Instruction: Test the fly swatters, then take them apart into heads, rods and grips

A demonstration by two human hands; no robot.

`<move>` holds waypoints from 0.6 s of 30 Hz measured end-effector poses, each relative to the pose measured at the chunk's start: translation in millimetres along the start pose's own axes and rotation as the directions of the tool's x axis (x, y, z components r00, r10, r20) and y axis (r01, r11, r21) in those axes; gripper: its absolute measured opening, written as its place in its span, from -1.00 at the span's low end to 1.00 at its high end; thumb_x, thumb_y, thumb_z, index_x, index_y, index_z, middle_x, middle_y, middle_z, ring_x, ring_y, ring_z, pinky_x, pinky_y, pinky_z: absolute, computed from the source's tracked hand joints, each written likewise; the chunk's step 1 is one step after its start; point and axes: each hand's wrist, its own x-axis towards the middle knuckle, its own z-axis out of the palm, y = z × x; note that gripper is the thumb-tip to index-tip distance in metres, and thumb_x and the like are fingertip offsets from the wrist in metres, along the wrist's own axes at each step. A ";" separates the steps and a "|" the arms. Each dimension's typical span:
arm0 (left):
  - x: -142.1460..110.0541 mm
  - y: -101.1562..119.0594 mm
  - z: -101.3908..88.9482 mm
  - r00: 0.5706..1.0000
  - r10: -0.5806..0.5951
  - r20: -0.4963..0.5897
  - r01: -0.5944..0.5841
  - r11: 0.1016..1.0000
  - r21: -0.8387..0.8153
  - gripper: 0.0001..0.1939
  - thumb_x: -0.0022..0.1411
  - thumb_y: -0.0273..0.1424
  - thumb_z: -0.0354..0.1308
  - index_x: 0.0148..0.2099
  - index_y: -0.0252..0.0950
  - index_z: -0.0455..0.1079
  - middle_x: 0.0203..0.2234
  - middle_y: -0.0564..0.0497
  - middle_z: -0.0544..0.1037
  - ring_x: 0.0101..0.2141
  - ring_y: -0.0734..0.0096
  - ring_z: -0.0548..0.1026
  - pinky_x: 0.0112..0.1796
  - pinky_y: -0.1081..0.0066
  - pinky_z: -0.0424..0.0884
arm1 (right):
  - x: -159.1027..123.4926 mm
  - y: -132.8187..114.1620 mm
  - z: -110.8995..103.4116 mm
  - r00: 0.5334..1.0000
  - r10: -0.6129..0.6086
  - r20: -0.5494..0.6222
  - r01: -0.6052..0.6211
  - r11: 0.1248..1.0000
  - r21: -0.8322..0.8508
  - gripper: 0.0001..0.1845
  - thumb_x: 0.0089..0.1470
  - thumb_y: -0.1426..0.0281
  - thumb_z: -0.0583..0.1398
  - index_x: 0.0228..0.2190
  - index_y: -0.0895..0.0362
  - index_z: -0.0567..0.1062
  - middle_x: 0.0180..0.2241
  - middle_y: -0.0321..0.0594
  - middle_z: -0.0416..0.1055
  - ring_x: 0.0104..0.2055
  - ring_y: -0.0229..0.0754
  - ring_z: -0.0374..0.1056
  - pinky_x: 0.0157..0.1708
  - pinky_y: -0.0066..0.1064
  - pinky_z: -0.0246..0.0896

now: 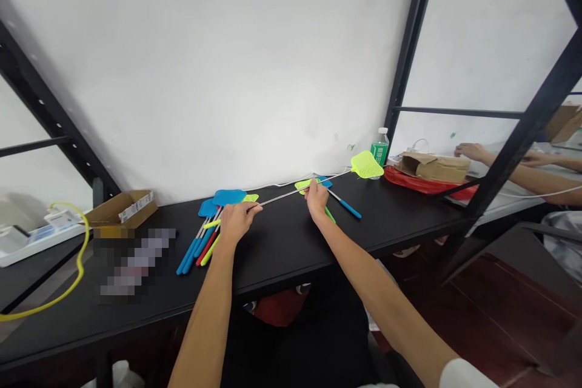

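Note:
A yellow-green fly swatter with a long thin metal rod is stretched between my two hands above the black table. My left hand is closed around its handle end, and the yellow grip pokes out to the left. Further along the rod, my right hand pinches the metal. Below and left of my left hand lies a pile of fly swatters with blue, red and yellow grips. Behind and under my right hand lie a blue-gripped fly swatter and a green one, partly hidden.
An open cardboard box stands at the left, near a yellow cable and a power strip. A water bottle stands at the back right. Beyond the black frame post are a brown package and other people's arms.

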 end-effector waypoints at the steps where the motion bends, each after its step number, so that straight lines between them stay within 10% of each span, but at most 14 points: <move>1: -0.1 -0.9 -2.1 1.000 -0.001 -0.014 0.001 1.000 0.007 -0.60 0.32 -0.06 0.05 -0.08 -0.15 0.60 -0.15 -0.04 0.65 -0.13 0.09 0.56 -0.16 0.28 0.30 | 1.3 1.2 -0.5 1.000 0.013 -0.013 -0.013 1.000 -0.004 -0.34 0.27 0.21 -0.10 -0.82 0.04 0.33 -0.72 -0.17 0.38 -0.52 -0.06 0.36 -0.24 -0.30 0.19; 18: -8.9 -24.0 -10.3 0.901 -0.285 -0.327 0.314 0.948 0.040 -0.76 0.27 -0.18 0.14 -0.19 -0.13 0.59 -0.24 -0.11 0.64 -0.04 -0.01 0.42 0.10 0.02 -0.01 | 15.4 6.4 -14.5 0.982 0.116 -0.152 -0.108 0.992 0.058 -0.42 0.19 0.25 -0.06 -0.79 0.03 0.37 -0.71 -0.14 0.41 -0.53 -0.04 0.36 -0.28 -0.26 0.25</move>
